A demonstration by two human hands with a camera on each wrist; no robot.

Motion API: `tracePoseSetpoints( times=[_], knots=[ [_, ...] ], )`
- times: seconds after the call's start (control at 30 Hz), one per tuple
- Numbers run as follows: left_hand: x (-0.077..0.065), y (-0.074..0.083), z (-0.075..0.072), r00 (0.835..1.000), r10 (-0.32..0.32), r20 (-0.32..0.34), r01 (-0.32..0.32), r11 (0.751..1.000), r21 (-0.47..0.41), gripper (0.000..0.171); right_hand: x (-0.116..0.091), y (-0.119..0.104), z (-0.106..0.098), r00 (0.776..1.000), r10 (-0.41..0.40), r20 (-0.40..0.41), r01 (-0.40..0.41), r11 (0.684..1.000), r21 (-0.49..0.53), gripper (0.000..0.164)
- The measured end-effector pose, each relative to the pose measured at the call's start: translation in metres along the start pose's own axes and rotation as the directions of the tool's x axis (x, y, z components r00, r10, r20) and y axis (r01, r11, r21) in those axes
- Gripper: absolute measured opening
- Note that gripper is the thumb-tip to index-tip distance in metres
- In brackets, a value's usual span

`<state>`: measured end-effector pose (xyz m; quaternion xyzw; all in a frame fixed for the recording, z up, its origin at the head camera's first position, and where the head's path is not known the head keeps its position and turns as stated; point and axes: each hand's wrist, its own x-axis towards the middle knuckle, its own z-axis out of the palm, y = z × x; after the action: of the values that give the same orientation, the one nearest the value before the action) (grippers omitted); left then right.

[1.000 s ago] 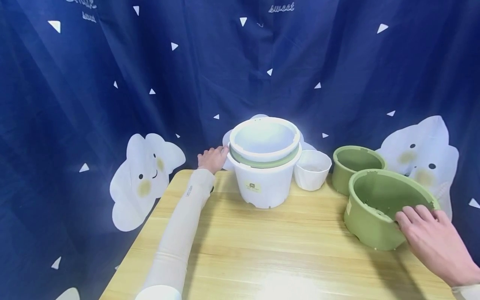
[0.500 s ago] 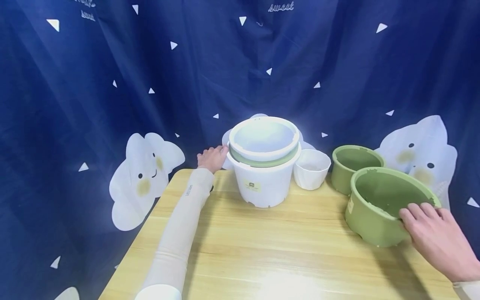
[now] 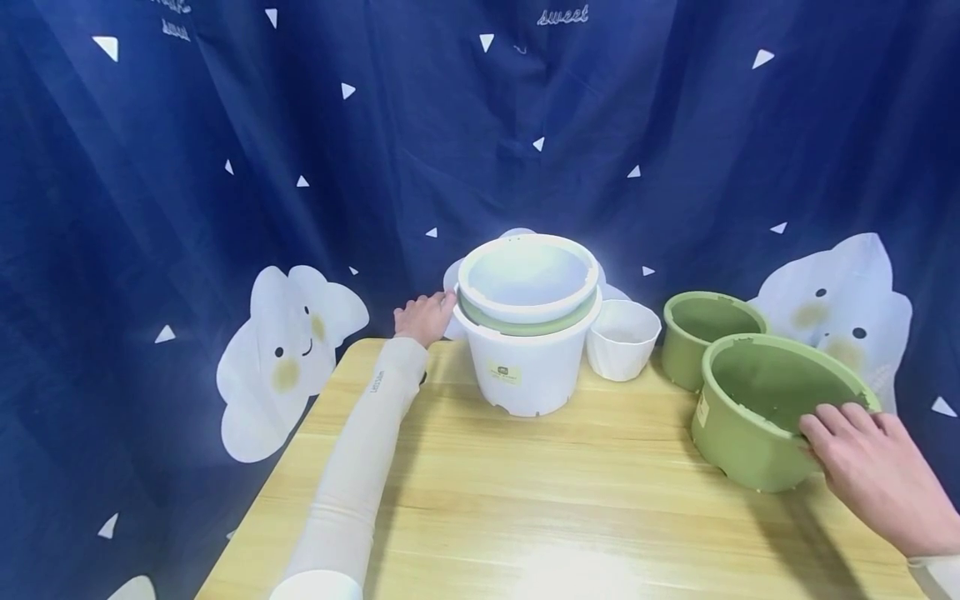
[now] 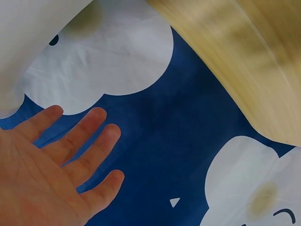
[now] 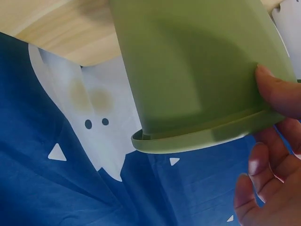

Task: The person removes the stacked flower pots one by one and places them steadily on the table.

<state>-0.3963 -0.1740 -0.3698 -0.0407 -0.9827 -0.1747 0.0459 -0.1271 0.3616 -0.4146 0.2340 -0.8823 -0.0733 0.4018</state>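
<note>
My right hand (image 3: 873, 471) grips the near rim of a large green flower pot (image 3: 750, 454), which leans toward the hand. In the right wrist view the thumb lies on the outer wall of this green pot (image 5: 188, 70), the fingers at the rim's inner side. At the back, my left hand (image 3: 422, 319) is at the left rim of a large white flower pot (image 3: 528, 379) with a label. Its fingers (image 4: 101, 146) look straight and spread in the left wrist view. Nested in that white pot are a green pot (image 3: 536, 326) and, on top, another white pot (image 3: 528, 315).
Right of the stack stands a small faceted white pot (image 3: 624, 350). A smaller green pot (image 3: 678, 354) stands behind the held one. All are on a wooden table (image 3: 555, 492), with a dark blue patterned curtain (image 3: 420, 150) hanging right behind its back edge.
The held green pot and my right hand shifted slightly right and away from me, mostly in the first half second. My left hand and the stacked pots stayed in place.
</note>
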Motion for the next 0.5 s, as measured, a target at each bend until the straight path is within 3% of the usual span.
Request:
tracePoseSetpoints(
  times=[0.27,0.5],
  knots=[
    [0.0,0.001,0.001,1.0,0.003,-0.001,-0.003,1.0,-0.009,0.071,0.008,-0.001,-0.005,1.0,-0.004,-0.01,0.004,1.0,0.021,0.074],
    [0.0,0.0,0.001,1.0,-0.002,0.001,0.002,1.0,0.011,0.074,0.043,0.004,-0.02,0.999,0.018,0.035,-0.022,0.995,0.098,0.078]
  ],
)
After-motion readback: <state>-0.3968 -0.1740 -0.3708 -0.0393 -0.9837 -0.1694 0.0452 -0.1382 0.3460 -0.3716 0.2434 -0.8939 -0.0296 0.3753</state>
